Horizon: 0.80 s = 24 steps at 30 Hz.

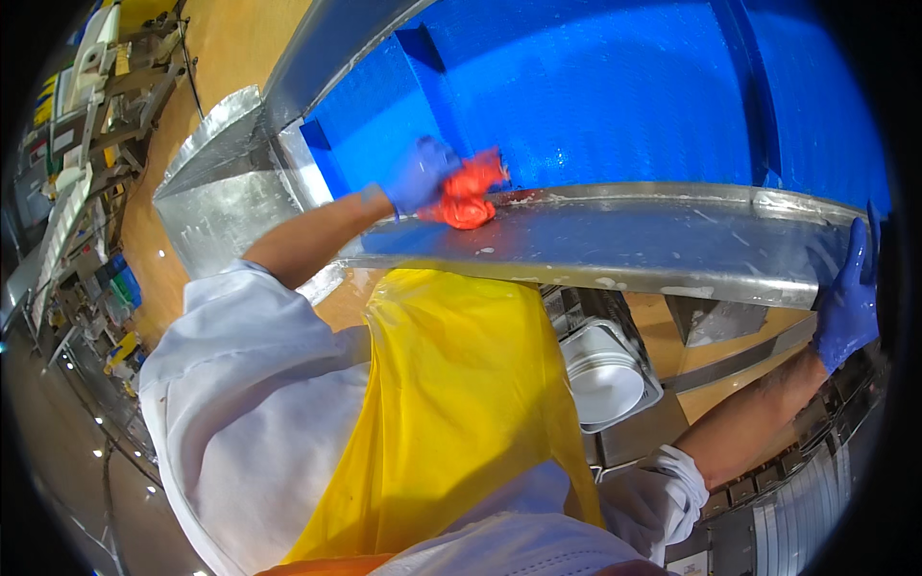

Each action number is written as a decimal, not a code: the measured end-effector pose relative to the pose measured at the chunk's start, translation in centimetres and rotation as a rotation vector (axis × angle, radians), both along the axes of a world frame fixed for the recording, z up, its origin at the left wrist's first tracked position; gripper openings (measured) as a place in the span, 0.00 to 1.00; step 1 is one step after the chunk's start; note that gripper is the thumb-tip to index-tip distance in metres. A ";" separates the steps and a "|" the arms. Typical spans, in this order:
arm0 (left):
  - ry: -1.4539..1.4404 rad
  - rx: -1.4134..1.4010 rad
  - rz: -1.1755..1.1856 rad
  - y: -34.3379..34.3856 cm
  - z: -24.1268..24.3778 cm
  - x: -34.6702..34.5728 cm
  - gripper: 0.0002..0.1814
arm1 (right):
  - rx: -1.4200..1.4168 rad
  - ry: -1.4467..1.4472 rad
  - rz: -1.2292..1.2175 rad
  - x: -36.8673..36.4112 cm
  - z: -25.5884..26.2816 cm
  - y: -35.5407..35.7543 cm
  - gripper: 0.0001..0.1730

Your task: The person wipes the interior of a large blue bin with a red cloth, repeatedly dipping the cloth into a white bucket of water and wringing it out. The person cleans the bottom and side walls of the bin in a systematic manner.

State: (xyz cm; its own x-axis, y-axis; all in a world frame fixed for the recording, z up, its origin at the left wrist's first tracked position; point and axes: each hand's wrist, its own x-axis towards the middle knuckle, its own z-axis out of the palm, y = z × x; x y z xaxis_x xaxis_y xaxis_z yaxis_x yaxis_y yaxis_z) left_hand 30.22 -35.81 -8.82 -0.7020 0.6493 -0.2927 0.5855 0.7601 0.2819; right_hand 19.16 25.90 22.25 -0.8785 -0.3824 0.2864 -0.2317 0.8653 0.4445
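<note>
My left hand (423, 176), in a purple-blue glove and blurred, holds a soft, glossy red-orange piece (467, 198). It may be raw fish flesh, but the blur leaves this unsettled. The piece hangs over the near rim of a stainless steel ledge (634, 234), where that ledge meets a blue conveyor belt (598, 108). At the far right end of the ledge is my right hand (848, 302), gloved the same way, thumb raised and apart. No object shows in it, and its fingers partly fade into the dark picture rim.
Upright dividers (753, 93) cross the blue belt. A bent sheet-metal chute (223, 187) adjoins the ledge's left end. Below the ledge, beside my yellow apron (461, 389), stands a white round container (605, 385) in a grey bin. Machinery (94, 129) lines the far left.
</note>
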 end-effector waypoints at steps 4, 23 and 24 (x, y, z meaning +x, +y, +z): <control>0.416 0.223 0.403 -1.2 5.3 -14.6 0.26 | 0.015 -0.006 -0.093 1.0 0.8 -2.0 0.28; 0.025 -0.361 0.282 1.6 -2.5 -14.1 0.16 | -0.235 0.038 -0.226 0.6 1.4 -6.3 0.19; -0.057 -0.324 0.359 0.0 -2.9 -15.9 0.16 | -0.203 0.051 -0.213 0.5 1.4 -6.5 0.19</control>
